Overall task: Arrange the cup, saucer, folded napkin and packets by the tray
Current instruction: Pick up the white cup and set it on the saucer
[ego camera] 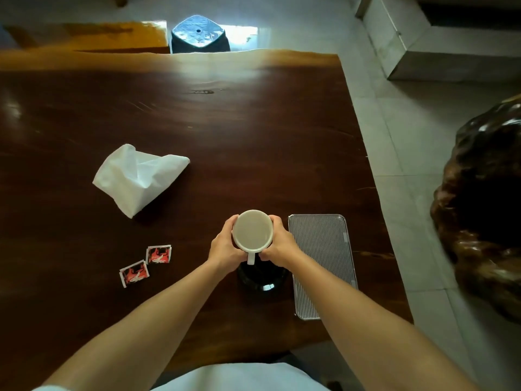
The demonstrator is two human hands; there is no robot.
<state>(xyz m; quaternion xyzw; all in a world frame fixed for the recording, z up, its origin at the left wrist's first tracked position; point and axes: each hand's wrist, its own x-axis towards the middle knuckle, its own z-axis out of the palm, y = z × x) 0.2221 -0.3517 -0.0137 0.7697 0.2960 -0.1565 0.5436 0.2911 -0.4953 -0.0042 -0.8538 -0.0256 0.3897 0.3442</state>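
Two hands: left hand (pixel 225 246) and right hand (pixel 280 244) wrap the cup (pixel 252 231) over the dark saucer (pixel 262 280)
Tray (pixel 324 263): just right of saucer
Packets (pixel 158 254): two, well left
Napkin (pixel 138 176): loose, beyond them

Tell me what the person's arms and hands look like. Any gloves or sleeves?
No gloves. The left hand and right hand are bare, with no rings or watch showing. Both forearms are bare too. A white top shows at the bottom edge, and a white bit by the left arm may be a short sleeve.
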